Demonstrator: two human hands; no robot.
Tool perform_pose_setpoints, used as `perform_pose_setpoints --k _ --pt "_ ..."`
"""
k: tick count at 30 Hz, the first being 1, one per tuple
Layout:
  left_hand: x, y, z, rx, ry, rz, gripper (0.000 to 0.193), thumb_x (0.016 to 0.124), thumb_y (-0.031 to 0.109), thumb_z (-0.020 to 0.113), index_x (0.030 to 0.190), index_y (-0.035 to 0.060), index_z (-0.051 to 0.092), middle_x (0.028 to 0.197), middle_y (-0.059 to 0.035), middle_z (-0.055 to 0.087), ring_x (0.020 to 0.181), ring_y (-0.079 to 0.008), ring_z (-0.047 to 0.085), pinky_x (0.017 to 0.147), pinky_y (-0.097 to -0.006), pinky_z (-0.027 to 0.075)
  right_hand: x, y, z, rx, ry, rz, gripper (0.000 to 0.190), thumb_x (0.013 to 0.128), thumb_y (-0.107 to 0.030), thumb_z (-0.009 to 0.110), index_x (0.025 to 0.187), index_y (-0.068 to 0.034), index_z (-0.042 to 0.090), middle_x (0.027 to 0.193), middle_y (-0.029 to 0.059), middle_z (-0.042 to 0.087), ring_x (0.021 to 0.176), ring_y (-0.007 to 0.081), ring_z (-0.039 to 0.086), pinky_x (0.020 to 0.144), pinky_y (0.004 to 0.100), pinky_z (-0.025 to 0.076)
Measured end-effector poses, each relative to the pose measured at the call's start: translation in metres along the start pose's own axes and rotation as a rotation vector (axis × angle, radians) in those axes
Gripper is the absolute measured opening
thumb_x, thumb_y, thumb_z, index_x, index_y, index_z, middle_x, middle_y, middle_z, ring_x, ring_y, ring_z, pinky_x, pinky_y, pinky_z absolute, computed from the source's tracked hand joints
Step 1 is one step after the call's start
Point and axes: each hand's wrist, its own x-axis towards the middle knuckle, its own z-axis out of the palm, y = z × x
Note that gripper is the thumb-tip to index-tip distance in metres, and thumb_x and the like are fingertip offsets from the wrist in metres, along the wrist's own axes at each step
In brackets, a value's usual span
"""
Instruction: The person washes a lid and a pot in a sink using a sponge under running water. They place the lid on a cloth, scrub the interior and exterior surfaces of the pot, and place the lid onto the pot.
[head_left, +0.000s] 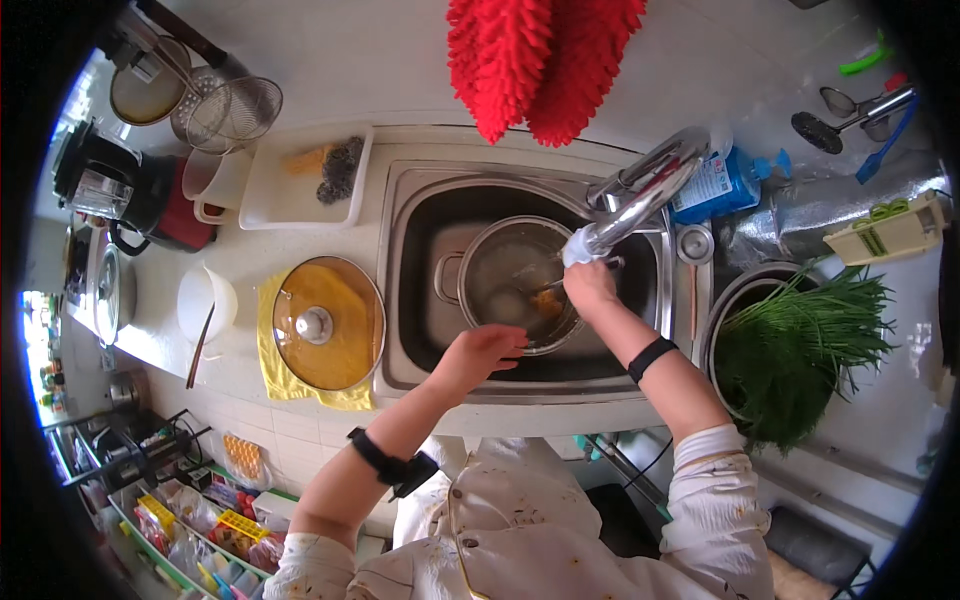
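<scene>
A metal pot (495, 262) with cloudy water stands in the stainless steel sink (420, 202). My right hand (590, 287) is at the white spout end of the chrome faucet (649, 202), above the pot's right side; its grip is not plain, and a thin metal piece shows beside it. An orange-brown thing (547, 302) lies in the pot below that hand. My left hand (484, 356) is over the pot's near rim, palm turned toward the pot, with nothing seen in it.
Left of the sink, a glass lid (352, 300) lies on a yellow cloth (270, 375), near a white container (206, 304) with chopsticks. A white tray (262, 187) holds scourers. At right stand a blue soap bottle (716, 187) and a pot of greens (787, 360). Red microfiber cloths (510, 60) hang ahead.
</scene>
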Motion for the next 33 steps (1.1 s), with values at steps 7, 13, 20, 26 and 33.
perform_pose_setpoints --k 7,13,20,26,33 --pt "0.066 -0.025 0.045 -0.677 0.215 -0.359 0.036 0.098 0.026 0.04 0.112 -0.0057 0.048 0.103 -0.0159 0.058 0.095 -0.0276 0.06 0.086 -0.0442 0.052 -0.059 0.016 -0.131 1.066 -0.511 -0.116 0.024 0.081 -0.017 0.057 0.091 0.005 0.063 0.099 0.0264 0.06 0.089 0.0371 0.062 0.073 0.0432 0.051" --pt "0.065 -0.038 0.028 -0.832 0.242 -0.29 0.024 0.095 0.013 0.043 0.09 -0.0086 0.05 0.083 -0.0159 0.056 0.083 -0.0312 0.063 0.078 -0.0412 0.056 -0.053 0.024 -0.075 2.266 -0.66 0.028 0.038 0.097 -0.027 0.041 0.097 0.006 0.06 0.088 0.0139 0.065 0.078 0.0186 0.066 0.072 0.0307 0.051" --pt "0.012 -0.045 -0.025 -1.199 -0.03 -0.323 0.017 0.093 0.007 0.041 0.101 -0.0086 0.043 0.079 -0.0082 0.046 0.058 -0.0122 0.049 0.051 -0.0185 0.048 0.009 -0.023 -0.027 1.124 -0.592 -0.026 0.034 0.082 -0.012 0.05 0.11 0.004 0.058 0.119 0.023 0.054 0.111 0.0345 0.054 0.09 0.0409 0.046" --pt "-0.028 0.0 -0.015 -1.07 0.02 -0.367 0.018 0.096 0.012 0.041 0.104 -0.0026 0.047 0.073 -0.0011 0.041 0.048 -0.0038 0.031 0.036 -0.0153 0.026 0.041 -0.063 0.04 0.674 -0.917 -0.254 0.057 0.075 -0.007 0.053 0.131 -0.004 0.045 0.137 0.0196 0.04 0.121 0.0374 0.045 0.097 0.0413 0.041" --pt "-0.041 0.006 -0.021 -0.869 -0.016 -0.314 0.034 0.098 0.024 0.041 0.125 0.0026 0.044 0.076 0.0014 0.04 0.049 -0.003 0.029 0.035 -0.0146 0.025 0.002 -0.022 0.013 1.401 -0.205 0.331 0.042 0.07 -0.009 0.068 0.11 -0.006 0.055 0.106 0.0186 0.061 0.094 0.0328 0.061 0.077 0.0407 0.05"
